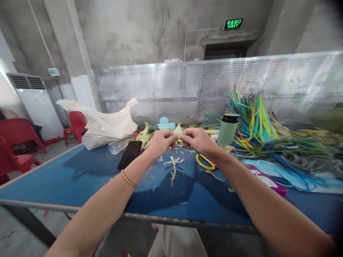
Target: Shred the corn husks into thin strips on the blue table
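My left hand (164, 140) and my right hand (197, 140) meet above the middle of the table. Between them, fingers pinched from both sides, is a pale yellowish piece of husk (178, 130) whose pointed tip sticks up. Below it on the blue tabletop lies a small knotted figure of pale husk strips (174, 167), its ends spread outward. A pair of yellow-handled scissors (205, 162) rests near my right wrist, its blades hidden. Small pale scraps are scattered around the figure.
Left of my hands are a black phone (130, 154), a clear plastic bottle (120, 144) and a white plastic bag (108, 123). At right stand a green tumbler (228, 129) and colourful strips (252, 117), with grey cords (302, 157) and a magenta packet (268, 180) nearer.
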Demonstrator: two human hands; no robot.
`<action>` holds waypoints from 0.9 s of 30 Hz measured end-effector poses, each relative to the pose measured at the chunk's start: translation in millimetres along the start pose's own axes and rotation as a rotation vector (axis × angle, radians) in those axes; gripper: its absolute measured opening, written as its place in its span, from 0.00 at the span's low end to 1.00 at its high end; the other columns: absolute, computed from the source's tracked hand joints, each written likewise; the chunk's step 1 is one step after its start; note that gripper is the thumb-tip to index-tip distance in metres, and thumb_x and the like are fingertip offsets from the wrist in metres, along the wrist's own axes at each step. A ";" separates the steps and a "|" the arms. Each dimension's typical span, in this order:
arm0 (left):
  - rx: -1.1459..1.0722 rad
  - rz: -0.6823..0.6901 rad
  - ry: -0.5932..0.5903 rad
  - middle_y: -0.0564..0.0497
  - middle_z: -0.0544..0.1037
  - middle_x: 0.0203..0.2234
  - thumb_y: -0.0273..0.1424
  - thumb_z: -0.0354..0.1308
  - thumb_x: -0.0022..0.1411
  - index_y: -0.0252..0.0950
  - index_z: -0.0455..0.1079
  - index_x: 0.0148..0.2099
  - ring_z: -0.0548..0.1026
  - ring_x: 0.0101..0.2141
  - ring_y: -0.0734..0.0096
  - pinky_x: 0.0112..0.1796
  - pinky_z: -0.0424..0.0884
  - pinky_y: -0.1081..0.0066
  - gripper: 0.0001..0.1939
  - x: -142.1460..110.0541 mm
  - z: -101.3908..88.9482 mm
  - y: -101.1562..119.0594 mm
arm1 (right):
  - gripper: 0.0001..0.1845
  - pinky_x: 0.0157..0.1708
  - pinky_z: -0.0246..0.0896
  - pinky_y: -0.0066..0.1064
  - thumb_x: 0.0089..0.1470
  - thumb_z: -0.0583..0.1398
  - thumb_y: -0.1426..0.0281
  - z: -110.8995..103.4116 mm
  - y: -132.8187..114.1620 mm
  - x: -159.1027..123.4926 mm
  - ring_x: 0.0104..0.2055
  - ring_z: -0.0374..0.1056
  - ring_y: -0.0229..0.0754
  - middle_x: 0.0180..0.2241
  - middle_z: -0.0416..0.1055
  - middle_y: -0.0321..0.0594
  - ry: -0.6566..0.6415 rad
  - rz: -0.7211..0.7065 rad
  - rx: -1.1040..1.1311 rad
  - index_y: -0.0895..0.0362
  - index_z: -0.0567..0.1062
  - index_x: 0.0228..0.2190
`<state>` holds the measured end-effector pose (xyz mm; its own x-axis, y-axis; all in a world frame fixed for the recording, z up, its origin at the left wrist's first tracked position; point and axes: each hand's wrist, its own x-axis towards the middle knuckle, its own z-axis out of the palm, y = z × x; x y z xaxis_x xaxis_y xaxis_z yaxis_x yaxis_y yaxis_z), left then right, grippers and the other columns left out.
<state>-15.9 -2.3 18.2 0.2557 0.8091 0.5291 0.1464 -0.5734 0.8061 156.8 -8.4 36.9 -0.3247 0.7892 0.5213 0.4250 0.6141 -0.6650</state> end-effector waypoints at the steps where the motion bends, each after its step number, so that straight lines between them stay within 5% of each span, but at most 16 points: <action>1: -0.013 -0.006 0.007 0.52 0.72 0.14 0.32 0.57 0.58 0.34 0.67 0.22 0.64 0.18 0.78 0.24 0.58 0.74 0.13 0.4 0.0 -0.4 | 0.15 0.23 0.53 0.29 0.55 0.57 0.64 0.1 -0.2 0.2 0.20 0.59 0.35 0.17 0.66 0.35 0.009 -0.005 -0.015 0.57 0.68 0.20; 4: -0.067 -0.050 0.031 0.53 0.70 0.12 0.30 0.58 0.57 0.34 0.66 0.21 0.63 0.17 0.78 0.22 0.57 0.74 0.13 1.2 0.4 0.3 | 0.15 0.25 0.52 0.31 0.57 0.56 0.65 -0.3 -1.5 -0.3 0.22 0.59 0.36 0.19 0.66 0.36 0.119 -0.077 -0.212 0.57 0.69 0.20; 8: -0.126 -0.085 0.086 0.54 0.69 0.11 0.29 0.58 0.55 0.34 0.66 0.20 0.63 0.15 0.79 0.22 0.56 0.74 0.13 0.6 0.9 2.8 | 0.09 0.33 0.54 0.32 0.59 0.56 0.69 1.2 -6.8 -4.7 0.31 0.62 0.39 0.30 0.69 0.41 0.331 -0.353 -0.566 0.58 0.73 0.29; 13: -0.166 -0.078 0.063 0.54 0.68 0.11 0.27 0.57 0.54 0.34 0.65 0.19 0.61 0.15 0.81 0.21 0.55 0.74 0.13 -1.1 1.3 1.8 | 0.12 0.37 0.52 0.35 0.64 0.53 0.67 6.8 -10.7 -8.9 0.38 0.62 0.44 0.35 0.70 0.45 0.193 -0.589 -0.877 0.57 0.75 0.34; 27: -0.433 -0.214 0.027 0.51 0.72 0.19 0.30 0.59 0.53 0.32 0.69 0.24 0.68 0.17 0.77 0.22 0.61 0.71 0.08 0.3 -0.4 1.0 | 0.16 0.36 0.49 0.37 0.66 0.49 0.71 6.7 -9.3 -8.2 0.34 0.58 0.45 0.33 0.70 0.46 0.137 -0.623 -1.090 0.58 0.74 0.30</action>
<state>-16.0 -2.6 19.3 0.2379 0.9094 0.3412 -0.2197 -0.2919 0.9309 149.8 -20.5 35.2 -0.6579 0.3210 0.6813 0.7272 0.5062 0.4637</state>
